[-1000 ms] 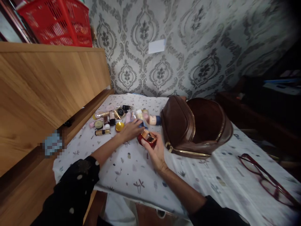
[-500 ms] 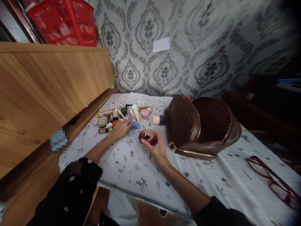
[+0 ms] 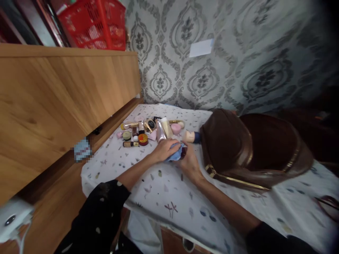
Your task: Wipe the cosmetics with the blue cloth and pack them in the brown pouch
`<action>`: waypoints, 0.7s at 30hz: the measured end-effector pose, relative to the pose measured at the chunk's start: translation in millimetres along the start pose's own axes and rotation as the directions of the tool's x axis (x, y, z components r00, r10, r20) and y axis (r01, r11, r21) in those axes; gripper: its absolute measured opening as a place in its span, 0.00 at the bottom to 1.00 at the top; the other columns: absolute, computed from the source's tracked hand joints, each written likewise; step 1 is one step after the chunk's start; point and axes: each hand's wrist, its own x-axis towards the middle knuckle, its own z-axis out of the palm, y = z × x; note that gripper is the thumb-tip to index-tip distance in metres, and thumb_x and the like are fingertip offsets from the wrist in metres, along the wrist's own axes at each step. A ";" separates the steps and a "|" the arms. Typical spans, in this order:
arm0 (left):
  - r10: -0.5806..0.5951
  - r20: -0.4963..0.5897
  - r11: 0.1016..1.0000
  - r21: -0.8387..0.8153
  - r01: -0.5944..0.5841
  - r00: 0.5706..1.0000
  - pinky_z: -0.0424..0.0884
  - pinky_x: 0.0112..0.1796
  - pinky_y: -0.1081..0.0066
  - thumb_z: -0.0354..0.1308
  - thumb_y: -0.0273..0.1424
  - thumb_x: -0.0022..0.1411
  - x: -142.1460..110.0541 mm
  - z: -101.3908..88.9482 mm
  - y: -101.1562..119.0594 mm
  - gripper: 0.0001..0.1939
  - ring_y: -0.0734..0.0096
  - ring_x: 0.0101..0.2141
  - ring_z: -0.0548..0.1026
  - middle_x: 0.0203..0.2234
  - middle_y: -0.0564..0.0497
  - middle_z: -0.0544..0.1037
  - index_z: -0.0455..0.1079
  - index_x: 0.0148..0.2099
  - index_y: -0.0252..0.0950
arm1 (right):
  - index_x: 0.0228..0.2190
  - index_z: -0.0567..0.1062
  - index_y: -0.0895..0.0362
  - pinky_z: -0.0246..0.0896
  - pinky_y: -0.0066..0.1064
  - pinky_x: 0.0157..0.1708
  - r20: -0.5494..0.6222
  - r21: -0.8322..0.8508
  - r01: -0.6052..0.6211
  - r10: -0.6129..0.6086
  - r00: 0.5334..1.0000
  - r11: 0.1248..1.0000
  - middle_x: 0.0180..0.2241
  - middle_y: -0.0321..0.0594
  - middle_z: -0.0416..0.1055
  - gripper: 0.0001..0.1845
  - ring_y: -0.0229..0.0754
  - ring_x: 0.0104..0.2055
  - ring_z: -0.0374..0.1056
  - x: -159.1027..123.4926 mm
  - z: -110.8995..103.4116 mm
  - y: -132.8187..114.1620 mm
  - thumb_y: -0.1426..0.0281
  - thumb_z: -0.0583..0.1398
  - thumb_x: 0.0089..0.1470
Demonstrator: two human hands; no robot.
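Note:
My left hand (image 3: pixel 164 150) is closed on a blue cloth (image 3: pixel 174 152) and presses it against a dark red cosmetic jar (image 3: pixel 183 152). The jar sits in my right hand (image 3: pixel 190 163), its gold lid now mostly hidden by cloth and fingers. Just behind my hands lie a silvery-pink tube (image 3: pixel 160 131), a cream tube (image 3: pixel 166 127) and a round pink container (image 3: pixel 176 128). A beige bottle with a dark blue cap (image 3: pixel 192 137) lies between my right hand and the brown leather bag (image 3: pixel 225 141). Left of my hands is a round orange-red tin (image 3: pixel 143 139).
Several small cosmetics, among them a green-lidded jar (image 3: pixel 126 135) and a black-and-gold tube (image 3: pixel 130 144), are spread on the patterned tablecloth (image 3: pixel 148 176). A wooden cabinet (image 3: pixel 66 95) borders the left, with a red basket (image 3: pixel 92 26) on top. Glasses (image 3: pixel 328 206) lie at far right.
My left hand has picked up the blue cloth from beside the cosmetics and brought it right, onto the jar in my right hand. The view has shifted left.

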 end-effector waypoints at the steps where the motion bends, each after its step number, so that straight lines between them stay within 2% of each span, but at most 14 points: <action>1: -0.044 -0.018 0.998 -0.037 0.043 0.999 0.68 0.42 0.69 0.44 0.36 0.72 2.0 0.8 -4.4 0.18 0.67 0.35 0.72 0.30 0.50 0.73 0.70 0.35 0.34 | 0.53 0.62 0.51 0.73 0.49 0.43 0.021 0.037 -0.021 0.020 1.000 0.999 0.40 0.46 0.75 0.43 0.56 0.38 0.75 0.9 1.3 3.7 0.59 0.71 0.36; 4: -0.092 -0.043 0.989 -0.120 0.086 0.995 0.67 0.37 0.72 0.43 0.35 0.72 4.9 1.6 -14.4 0.18 0.70 0.32 0.70 0.27 0.52 0.70 0.66 0.31 0.35 | 0.53 0.63 0.53 0.72 0.54 0.43 0.030 0.097 -0.055 0.052 0.998 0.994 0.43 0.48 0.74 0.44 0.55 0.38 0.75 -2.2 5.0 10.2 0.54 0.71 0.36; 7: -0.094 -0.077 0.986 -0.145 0.082 0.993 0.67 0.38 0.72 0.45 0.36 0.72 3.5 3.9 -18.6 0.18 0.70 0.32 0.70 0.27 0.52 0.71 0.65 0.30 0.35 | 0.51 0.66 0.54 0.68 0.56 0.49 -0.055 0.108 0.015 -0.009 0.998 0.994 0.47 0.49 0.72 0.43 0.56 0.45 0.73 -8.2 2.8 3.7 0.53 0.71 0.36; 9: -0.107 -0.087 0.984 -0.153 0.093 0.990 0.68 0.40 0.70 0.45 0.37 0.72 1.9 6.4 -19.8 0.19 0.69 0.33 0.71 0.28 0.50 0.73 0.67 0.31 0.35 | 0.49 0.70 0.53 0.64 0.55 0.54 -0.172 0.121 0.089 -0.067 0.983 0.989 0.50 0.48 0.71 0.37 0.55 0.52 0.69 -7.9 -2.7 -8.4 0.54 0.72 0.38; 11: -0.111 -0.087 0.979 -0.183 0.093 0.990 0.70 0.43 0.68 0.45 0.36 0.72 0.7 9.3 -21.1 0.18 0.67 0.36 0.73 0.31 0.49 0.76 0.70 0.34 0.34 | 0.45 0.73 0.51 0.65 0.52 0.53 -0.190 0.305 0.062 -0.003 0.982 0.950 0.49 0.45 0.72 0.27 0.53 0.53 0.70 -1.5 -8.6 -23.0 0.56 0.69 0.45; 12: -0.105 -0.087 0.974 -0.208 0.085 0.991 0.70 0.45 0.67 0.46 0.36 0.71 0.4 10.9 -21.9 0.17 0.66 0.37 0.74 0.34 0.48 0.78 0.71 0.36 0.33 | 0.43 0.74 0.50 0.68 0.50 0.50 -0.104 0.446 -0.008 0.061 0.993 0.895 0.47 0.44 0.74 0.21 0.52 0.51 0.72 4.0 -10.9 -29.9 0.55 0.66 0.49; 13: -0.096 -0.085 0.969 -0.236 0.074 0.992 0.70 0.46 0.67 0.47 0.35 0.71 0.3 12.3 -22.8 0.16 0.65 0.39 0.75 0.36 0.47 0.79 0.72 0.39 0.33 | 0.41 0.75 0.50 0.69 0.49 0.47 0.050 0.536 -0.121 0.111 0.993 0.836 0.44 0.45 0.75 0.17 0.52 0.49 0.73 10.7 -12.4 -35.7 0.54 0.62 0.54; 14: -0.087 -0.083 0.963 -0.262 0.063 0.993 0.70 0.47 0.66 0.48 0.34 0.70 0.4 13.7 -23.8 0.14 0.65 0.41 0.76 0.38 0.47 0.80 0.73 0.41 0.33 | 0.39 0.77 0.51 0.70 0.49 0.45 0.179 0.581 -0.209 0.128 0.976 0.786 0.42 0.47 0.76 0.17 0.52 0.47 0.74 18.1 -13.0 -40.1 0.52 0.58 0.57; 16: -0.083 -0.080 0.948 -0.313 0.055 0.993 0.71 0.47 0.67 0.49 0.31 0.69 0.6 15.5 -25.5 0.12 0.64 0.42 0.77 0.41 0.46 0.80 0.73 0.44 0.32 | 0.36 0.78 0.50 0.71 0.48 0.43 0.306 0.606 -0.299 0.131 0.943 0.737 0.38 0.47 0.77 0.19 0.51 0.44 0.75 33.2 -12.2 -43.8 0.53 0.53 0.61; 18: -0.097 -0.066 0.934 -0.351 0.068 0.993 0.72 0.46 0.68 0.50 0.29 0.68 0.6 15.5 -26.3 0.13 0.63 0.41 0.77 0.40 0.44 0.81 0.74 0.44 0.29 | 0.34 0.79 0.50 0.72 0.48 0.43 0.322 0.625 -0.340 0.165 0.932 0.703 0.36 0.46 0.78 0.19 0.50 0.42 0.75 46.4 -10.5 -41.1 0.56 0.52 0.61; 21: -0.110 -0.050 0.921 -0.379 0.083 0.993 0.72 0.44 0.69 0.48 0.30 0.69 -0.1 13.0 -24.8 0.15 0.64 0.40 0.78 0.39 0.42 0.81 0.74 0.44 0.27 | 0.33 0.80 0.49 0.72 0.44 0.42 0.285 0.666 -0.372 0.241 0.928 0.647 0.34 0.44 0.78 0.14 0.47 0.40 0.75 59.4 -10.6 -27.9 0.59 0.55 0.58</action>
